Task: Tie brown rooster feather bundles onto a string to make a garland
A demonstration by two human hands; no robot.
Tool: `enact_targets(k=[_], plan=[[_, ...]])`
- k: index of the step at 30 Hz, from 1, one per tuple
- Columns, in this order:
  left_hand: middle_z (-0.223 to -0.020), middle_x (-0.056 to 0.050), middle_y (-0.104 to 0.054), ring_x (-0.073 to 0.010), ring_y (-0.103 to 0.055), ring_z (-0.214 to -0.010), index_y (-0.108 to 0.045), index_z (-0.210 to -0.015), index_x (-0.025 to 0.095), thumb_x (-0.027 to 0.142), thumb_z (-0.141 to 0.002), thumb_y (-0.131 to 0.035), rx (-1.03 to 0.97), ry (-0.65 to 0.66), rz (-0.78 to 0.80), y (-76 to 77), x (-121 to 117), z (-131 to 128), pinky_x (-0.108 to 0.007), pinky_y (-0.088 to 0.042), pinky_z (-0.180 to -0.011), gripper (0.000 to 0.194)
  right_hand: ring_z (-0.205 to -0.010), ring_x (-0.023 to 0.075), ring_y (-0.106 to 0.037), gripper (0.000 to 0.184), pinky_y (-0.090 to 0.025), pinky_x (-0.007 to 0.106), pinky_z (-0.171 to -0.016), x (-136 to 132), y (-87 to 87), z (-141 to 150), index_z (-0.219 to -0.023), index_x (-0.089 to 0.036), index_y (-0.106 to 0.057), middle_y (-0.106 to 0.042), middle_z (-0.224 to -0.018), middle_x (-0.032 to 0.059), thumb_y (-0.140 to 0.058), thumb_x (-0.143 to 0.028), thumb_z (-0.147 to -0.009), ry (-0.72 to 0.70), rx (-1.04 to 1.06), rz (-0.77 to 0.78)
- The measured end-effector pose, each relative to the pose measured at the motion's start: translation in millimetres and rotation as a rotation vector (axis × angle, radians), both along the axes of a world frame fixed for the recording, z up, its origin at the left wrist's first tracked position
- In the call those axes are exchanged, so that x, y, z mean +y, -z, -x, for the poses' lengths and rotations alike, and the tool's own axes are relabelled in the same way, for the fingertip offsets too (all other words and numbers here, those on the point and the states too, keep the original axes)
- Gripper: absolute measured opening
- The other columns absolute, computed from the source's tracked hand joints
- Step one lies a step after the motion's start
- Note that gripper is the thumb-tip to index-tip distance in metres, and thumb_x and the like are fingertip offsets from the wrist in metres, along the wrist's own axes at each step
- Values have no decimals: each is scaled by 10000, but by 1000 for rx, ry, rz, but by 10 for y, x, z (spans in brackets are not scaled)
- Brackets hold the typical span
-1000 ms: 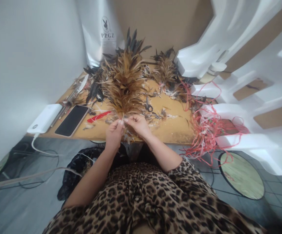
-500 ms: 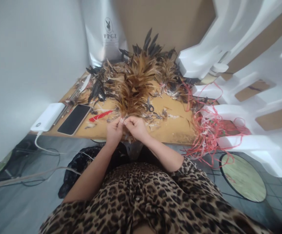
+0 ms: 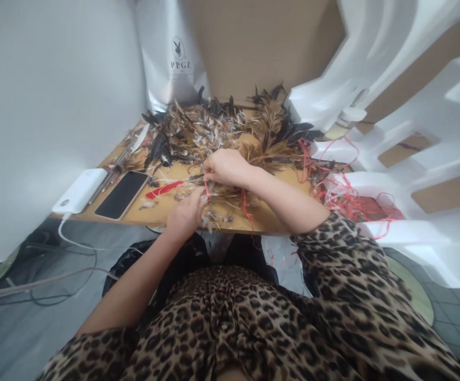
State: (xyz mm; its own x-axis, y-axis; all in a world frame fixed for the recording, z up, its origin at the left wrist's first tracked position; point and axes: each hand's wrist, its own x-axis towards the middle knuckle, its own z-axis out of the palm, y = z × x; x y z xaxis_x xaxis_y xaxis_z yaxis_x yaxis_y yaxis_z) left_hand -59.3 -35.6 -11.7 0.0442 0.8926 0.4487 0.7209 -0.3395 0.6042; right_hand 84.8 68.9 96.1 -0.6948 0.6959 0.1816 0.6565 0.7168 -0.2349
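Note:
My left hand is closed at the table's front edge, its fingers gripping the base of a brown feather bundle. The bundle now leans right, partly hidden under my right wrist and forearm. A short stretch of pinkish-red plastic string runs up from the left fingertips at the bundle's base. Just above, my right hand pinches the string's upper part, with the fingertips partly turned from view. More red string hangs below the right forearm over the table edge. Loose feathers are heaped behind the hands.
A phone and a white power bank with a cable lie at the left. Near them is a red strip. Tangled red string lies at the right beside white foam pieces and a lidded jar.
The feather bundle, upright before, has tipped to the right. My right hand has moved up and turned over, and red string now shows between the hands and under the right forearm.

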Motion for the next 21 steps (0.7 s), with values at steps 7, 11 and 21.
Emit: enact_targets(k=[7,11,21], plan=[[-969,-129,-698,-248,-633,-889,-677,-1077,217,268,-814,-571,127,55,-65,-94,79,213,-324,-447,-826,288,-615,123,-529,108,-356,257,-629,217,-16,21,-557,-155,-676,-554,-532,-12,-754,-198,-619,-42,219,170],[-1032,-133,-701,-265,-635,-928,-683,-1038,200,299,-824,-569,103,-54,-77,-163,24,450,-346,-438,-868,261,-561,83,-512,141,-387,229,-578,441,-166,-461,-563,-121,-677,-555,-516,-32,-761,-228,-600,1,468,343],[-593,-57,-647,-156,-567,-520,-725,-744,163,201,-573,-804,-654,303,587,-437,-111,613,-223,-450,-469,192,-480,76,-528,222,-401,201,-484,635,38,-1480,-617,-96,-707,-644,-547,21,-768,-309,-623,265,638,409]])
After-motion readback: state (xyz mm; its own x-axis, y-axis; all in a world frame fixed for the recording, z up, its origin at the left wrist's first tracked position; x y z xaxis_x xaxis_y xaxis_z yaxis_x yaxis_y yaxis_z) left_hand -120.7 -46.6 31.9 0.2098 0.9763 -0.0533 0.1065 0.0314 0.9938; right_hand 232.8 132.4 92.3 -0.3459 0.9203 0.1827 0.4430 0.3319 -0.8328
